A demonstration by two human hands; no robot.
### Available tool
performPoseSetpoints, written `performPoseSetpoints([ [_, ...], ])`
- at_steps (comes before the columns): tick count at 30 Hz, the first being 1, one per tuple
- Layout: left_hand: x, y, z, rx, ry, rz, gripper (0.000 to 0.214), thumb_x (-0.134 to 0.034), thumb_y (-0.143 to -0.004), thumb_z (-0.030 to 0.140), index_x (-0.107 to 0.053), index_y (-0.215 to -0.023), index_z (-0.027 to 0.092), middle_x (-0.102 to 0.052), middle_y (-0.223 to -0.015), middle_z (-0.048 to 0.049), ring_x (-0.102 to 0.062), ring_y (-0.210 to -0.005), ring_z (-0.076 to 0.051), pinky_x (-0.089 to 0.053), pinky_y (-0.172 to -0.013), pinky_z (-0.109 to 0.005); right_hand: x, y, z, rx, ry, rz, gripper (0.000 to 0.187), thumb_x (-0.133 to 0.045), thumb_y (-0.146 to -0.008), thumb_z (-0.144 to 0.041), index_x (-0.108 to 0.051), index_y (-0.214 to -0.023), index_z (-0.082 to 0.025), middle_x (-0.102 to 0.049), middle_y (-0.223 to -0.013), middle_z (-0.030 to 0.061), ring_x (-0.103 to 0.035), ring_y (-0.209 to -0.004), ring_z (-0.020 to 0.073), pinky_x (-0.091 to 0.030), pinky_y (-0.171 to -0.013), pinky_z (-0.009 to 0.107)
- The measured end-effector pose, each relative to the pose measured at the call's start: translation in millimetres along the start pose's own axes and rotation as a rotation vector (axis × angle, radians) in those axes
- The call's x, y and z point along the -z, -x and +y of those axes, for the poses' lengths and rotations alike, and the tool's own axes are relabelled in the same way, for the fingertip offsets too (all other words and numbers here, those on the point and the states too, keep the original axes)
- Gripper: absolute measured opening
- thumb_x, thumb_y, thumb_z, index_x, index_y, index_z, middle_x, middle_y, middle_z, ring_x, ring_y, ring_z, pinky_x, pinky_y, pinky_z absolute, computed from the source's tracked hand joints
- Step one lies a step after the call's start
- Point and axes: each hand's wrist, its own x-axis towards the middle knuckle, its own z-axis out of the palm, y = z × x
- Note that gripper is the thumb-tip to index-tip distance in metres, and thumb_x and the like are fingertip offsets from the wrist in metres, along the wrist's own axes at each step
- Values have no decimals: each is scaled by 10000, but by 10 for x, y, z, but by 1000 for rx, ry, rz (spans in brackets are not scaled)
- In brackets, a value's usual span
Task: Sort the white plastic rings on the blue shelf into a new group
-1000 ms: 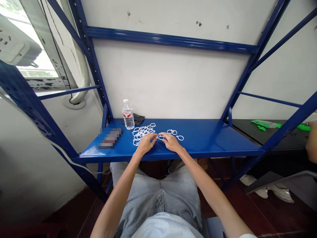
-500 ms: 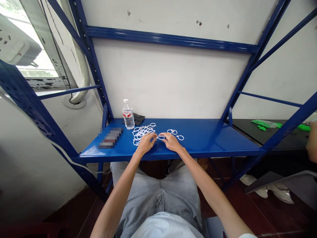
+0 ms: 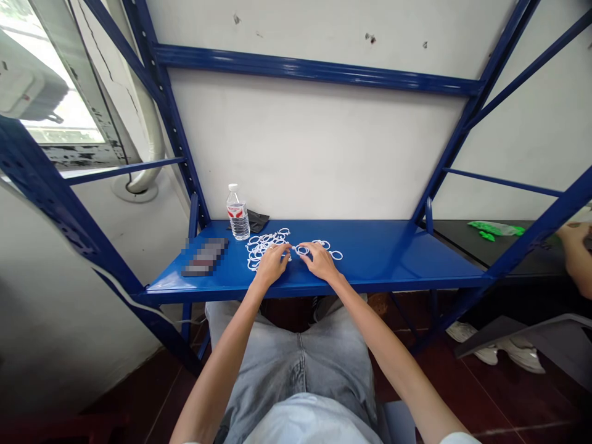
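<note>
Between my two hands is a white plastic ring [image 3: 302, 250] with a small knob or eyelet on its side, like a curtain ring. My left hand [image 3: 272, 264] pinches the small end at the ring's left; its fingertips are partly hidden. My right hand [image 3: 320, 261] grips the round part between thumb and fingers. Left of and behind my left hand lies a loose pile of similar white rings [image 3: 259, 242]. Several more lie beyond and right of my right hand, among them a ring [image 3: 337, 255] lying flat on the blue table [image 3: 379, 262].
A water bottle [image 3: 238, 214] stands at the back left, beside a crumpled black bag [image 3: 258, 221]. A blurred-out dark flat object [image 3: 206, 256] lies at the left. Blue frame posts rise at both ends. At right, another person's arm [image 3: 576, 253] is near green pieces [image 3: 494, 229] on a black table.
The held ring is a little higher and turned, its round part now plainer in my right fingers. The camera view shifts slightly. At right, the other person's hand has moved further into view.
</note>
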Motion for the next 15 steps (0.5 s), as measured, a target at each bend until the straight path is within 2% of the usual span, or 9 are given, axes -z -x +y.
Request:
performPoseSetpoints([
  [4,-37,-8,24,26,-181,-31,351,-641,-946,274,-704,-1288,221,-721,-1321,-132,-635,-1239,-372,-491,-1053,-514,-15,-21,52,-284,158,260,350,-586,-1029,-303,-685,-1347,-196,-652,-1441,166,-560,-1299,358,-454,-1102,538],
  [7,-66,-13,32,74,-261,-103,291,-659,-919,312,-767,-1164,199,-739,-1270,-156,-625,-1231,-419,-468,-1050,-569,-36,-21,108,-450,239,299,417,-607,-1003,-284,-651,-1400,-167,-511,-1587,211,-464,-1408,407,-436,-1106,591],
  [10,-65,-16,34,89,-278,-131,219,-601,-943,274,-787,-1028,195,-767,-1136,-151,-646,-1161,-405,-469,-1015,-569,-53,-18,128,-414,220,258,404,-573,-999,-232,-657,-1387,-158,-534,-1564,199,-442,-1439,379,-419,-1153,565],
  [15,-22,-23,37,38,-232,-104,219,-552,-986,245,-767,-1008,213,-773,-1099,-126,-664,-1117,-360,-476,-990,-511,-50,-20,78,-182,105,200,309,-544,-1003,-225,-718,-1257,-193,-666,-1366,146,-560,-1311,316,-482,-1133,483],
])
